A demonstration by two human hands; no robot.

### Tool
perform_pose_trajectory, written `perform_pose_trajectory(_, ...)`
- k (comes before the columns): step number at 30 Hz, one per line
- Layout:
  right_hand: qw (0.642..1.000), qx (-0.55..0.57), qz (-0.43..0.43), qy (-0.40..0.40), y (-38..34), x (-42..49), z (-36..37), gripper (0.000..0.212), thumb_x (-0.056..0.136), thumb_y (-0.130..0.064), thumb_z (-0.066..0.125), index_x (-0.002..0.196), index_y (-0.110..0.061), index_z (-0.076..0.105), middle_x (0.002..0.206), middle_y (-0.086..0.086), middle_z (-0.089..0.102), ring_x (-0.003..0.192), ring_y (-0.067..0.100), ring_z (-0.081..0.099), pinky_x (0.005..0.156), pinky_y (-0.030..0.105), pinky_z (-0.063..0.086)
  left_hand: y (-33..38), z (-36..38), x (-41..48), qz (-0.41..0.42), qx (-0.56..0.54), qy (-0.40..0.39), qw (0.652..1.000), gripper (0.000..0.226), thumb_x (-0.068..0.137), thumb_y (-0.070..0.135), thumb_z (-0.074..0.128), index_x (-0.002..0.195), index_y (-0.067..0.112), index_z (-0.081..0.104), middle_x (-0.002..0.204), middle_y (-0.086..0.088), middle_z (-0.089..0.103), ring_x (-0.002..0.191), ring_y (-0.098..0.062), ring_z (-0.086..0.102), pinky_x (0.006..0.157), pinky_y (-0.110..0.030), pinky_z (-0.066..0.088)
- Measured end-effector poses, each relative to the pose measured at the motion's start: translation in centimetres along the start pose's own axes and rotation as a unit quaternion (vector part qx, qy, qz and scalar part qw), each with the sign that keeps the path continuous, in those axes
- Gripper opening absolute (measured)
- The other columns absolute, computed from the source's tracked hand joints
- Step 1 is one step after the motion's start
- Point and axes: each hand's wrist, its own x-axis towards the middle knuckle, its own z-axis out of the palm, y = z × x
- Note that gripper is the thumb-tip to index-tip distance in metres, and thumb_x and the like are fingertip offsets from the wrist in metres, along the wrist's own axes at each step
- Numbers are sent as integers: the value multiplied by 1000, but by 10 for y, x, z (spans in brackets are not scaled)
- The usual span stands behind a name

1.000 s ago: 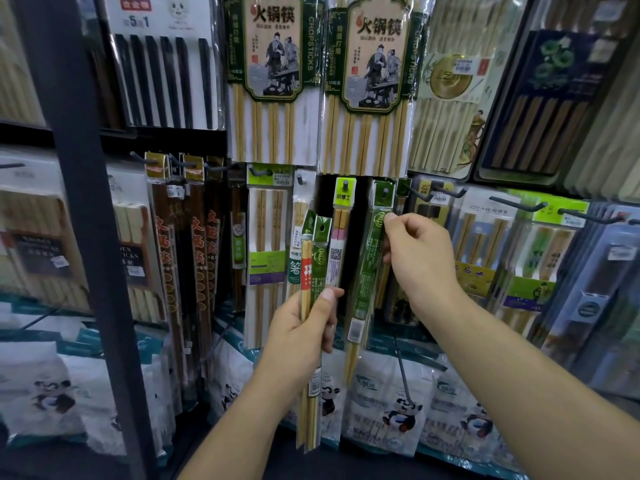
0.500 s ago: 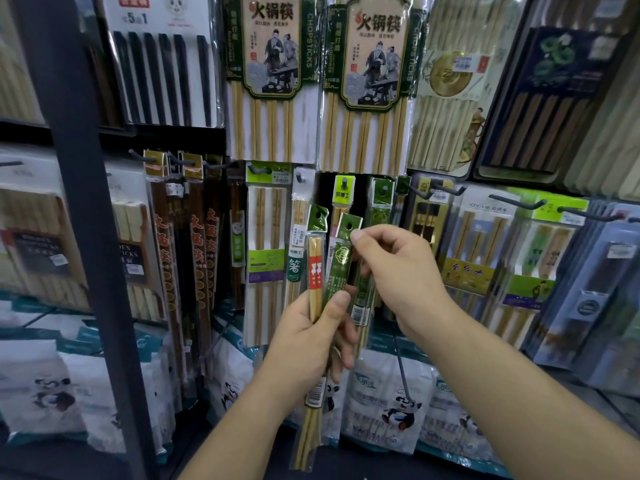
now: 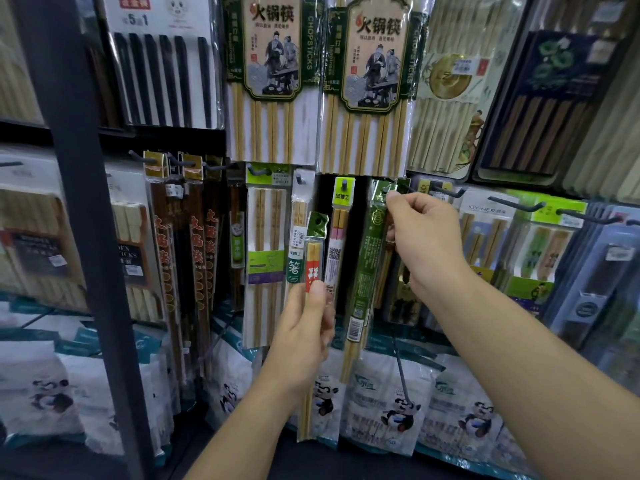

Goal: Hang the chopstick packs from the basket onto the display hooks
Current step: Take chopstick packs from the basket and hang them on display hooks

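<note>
Your right hand [image 3: 424,244] pinches the top of a long dark-green chopstick pack [image 3: 369,258] at a black display hook [image 3: 398,187], centre frame; whether the hole is threaded is hidden. Your left hand [image 3: 304,327] clamps a red-labelled bamboo chopstick pack [image 3: 313,268] between thumb and fingers.

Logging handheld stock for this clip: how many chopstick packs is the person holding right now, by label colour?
Red-label chopstick pack, in the left hand: 1
Green-label chopstick pack, pinched at its top by the right hand: 1
Total: 2
</note>
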Motion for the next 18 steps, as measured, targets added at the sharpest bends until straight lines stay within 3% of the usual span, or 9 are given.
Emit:
perform_pose_trajectory(3, 1000, -4, -13, 15, 1, 3, 1, 36, 101, -27, 60, 77, 0, 60, 67, 8, 44, 64, 17, 44, 69, 22, 45, -3, -4, 1, -6, -6, -5, 1000, 33, 93, 60, 48, 77, 32, 56, 72, 7, 54, 55, -8, 41, 45, -23, 32)
perform_pose_trajectory(5, 999, -10, -21, 24, 3, 3, 1, 40, 100, -25, 61, 76, 6, 57, 61, 5, 42, 63, 17, 44, 81, 26, 49, -4, -5, 1, -6, 0, -9, 1000, 31, 87, 58, 47, 76, 31, 56, 69, 7, 53, 55, -9, 42, 45, -24, 33)
perform_pose_trajectory(7, 999, -20, -23, 27, 6, 3, 1, 42, 100, -26, 62, 71, 4, 56, 55, 1, 40, 62, 17, 46, 95, 33, 51, -3, -6, 1, -8, -1, -11, 1000, 27, 88, 53, 47, 76, 31, 56, 67, 8, 54, 55, -10, 44, 45, -24, 34)
perform_pose_trajectory(9, 999, -25, -22, 27, 9, 2, 1, 42, 100, -28, 62, 70, 2, 56, 56, 1, 43, 62, 17, 48, 99, 38, 52, -2, -5, 0, 0, 2, -16, 1000, 23, 94, 44, 47, 76, 32, 54, 69, 7, 56, 57, -11, 47, 45, -25, 38)
perform_pose_trajectory(14, 999, -28, -21, 27, 16, -10, -7, 35, 99, -33, 64, 74, -7, 62, 56, -9, 52, 54, 2, 49, 75, 25, 49, 4, -2, -1, 31, -4, -38, 999, 18, 101, 33, 56, 83, 31, 60, 66, 1, 60, 59, -18, 56, 49, -29, 50)
perform_pose_trajectory(18, 997, -7, -48, -54, 14, -27, -9, 24, 99, -32, 62, 82, -18, 72, 68, 1, 65, 57, 0, 53, 57, 14, 49, 11, 6, 0, 39, -10, -44, 998, 15, 100, 31, 63, 85, 28, 65, 71, 1, 61, 64, -17, 62, 52, -30, 55)
